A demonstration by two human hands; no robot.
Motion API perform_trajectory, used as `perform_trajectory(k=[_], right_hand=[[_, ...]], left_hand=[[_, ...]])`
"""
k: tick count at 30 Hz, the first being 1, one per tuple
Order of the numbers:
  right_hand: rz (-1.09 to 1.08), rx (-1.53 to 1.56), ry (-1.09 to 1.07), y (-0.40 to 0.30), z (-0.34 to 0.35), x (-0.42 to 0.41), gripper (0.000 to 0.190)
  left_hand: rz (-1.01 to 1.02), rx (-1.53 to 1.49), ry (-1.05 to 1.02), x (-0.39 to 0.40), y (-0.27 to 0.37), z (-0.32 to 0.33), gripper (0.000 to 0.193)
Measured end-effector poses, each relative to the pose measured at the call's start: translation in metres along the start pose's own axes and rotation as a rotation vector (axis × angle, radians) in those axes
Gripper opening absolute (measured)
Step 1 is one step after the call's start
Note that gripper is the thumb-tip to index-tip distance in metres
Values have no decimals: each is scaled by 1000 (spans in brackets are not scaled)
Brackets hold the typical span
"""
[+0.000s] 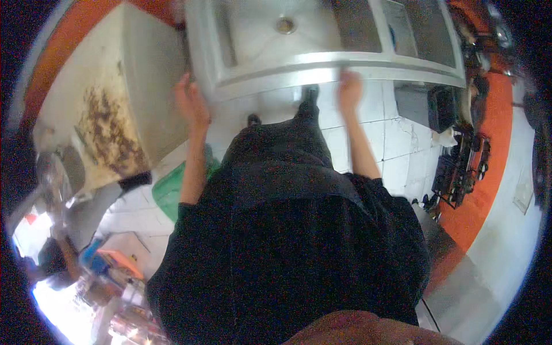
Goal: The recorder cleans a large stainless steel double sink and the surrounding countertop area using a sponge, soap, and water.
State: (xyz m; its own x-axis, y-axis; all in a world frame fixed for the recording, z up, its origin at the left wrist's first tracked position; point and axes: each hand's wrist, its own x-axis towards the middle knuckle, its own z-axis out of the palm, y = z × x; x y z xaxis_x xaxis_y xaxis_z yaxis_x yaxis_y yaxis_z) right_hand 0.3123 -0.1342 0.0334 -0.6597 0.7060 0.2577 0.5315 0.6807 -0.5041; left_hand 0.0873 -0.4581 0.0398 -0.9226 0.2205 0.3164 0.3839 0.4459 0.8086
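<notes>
A silver metal-framed unit [315,74] stands right in front of me. Its top has a pale panel with a round drain-like fitting [285,25], and darker sections to the right. By its left front corner is my left hand [192,101], fingers partly bent; whether they grip the side is unclear. My right hand [350,88] is at the front rail, with fingers curled and blurred by motion. I cannot tell if it grips the rail or only touches it. No loose object shows in either hand.
A stained, cream-coloured box-like appliance [151,82] stands close on the left. A green plastic container [170,185] sits on the white tiled floor [366,133] below my left arm. To the right are a grey box [414,103] and a dark rack [457,172] against an orange-and-white wall [487,172].
</notes>
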Motion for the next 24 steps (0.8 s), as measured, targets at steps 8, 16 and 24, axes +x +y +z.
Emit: perform_trajectory(k=[8, 16, 24], right_hand=[[-382, 213, -81, -161, 149, -49, 18], [-265, 180, -83, -136, 72, -38, 29], [-514, 414, -296, -216, 164, -70, 9]], left_hand=[[-225, -125, 204, -3, -9, -126, 38], [-196, 77, 180, -54, -12, -197, 27], [-313, -48, 349, -95, -32, -193, 26]])
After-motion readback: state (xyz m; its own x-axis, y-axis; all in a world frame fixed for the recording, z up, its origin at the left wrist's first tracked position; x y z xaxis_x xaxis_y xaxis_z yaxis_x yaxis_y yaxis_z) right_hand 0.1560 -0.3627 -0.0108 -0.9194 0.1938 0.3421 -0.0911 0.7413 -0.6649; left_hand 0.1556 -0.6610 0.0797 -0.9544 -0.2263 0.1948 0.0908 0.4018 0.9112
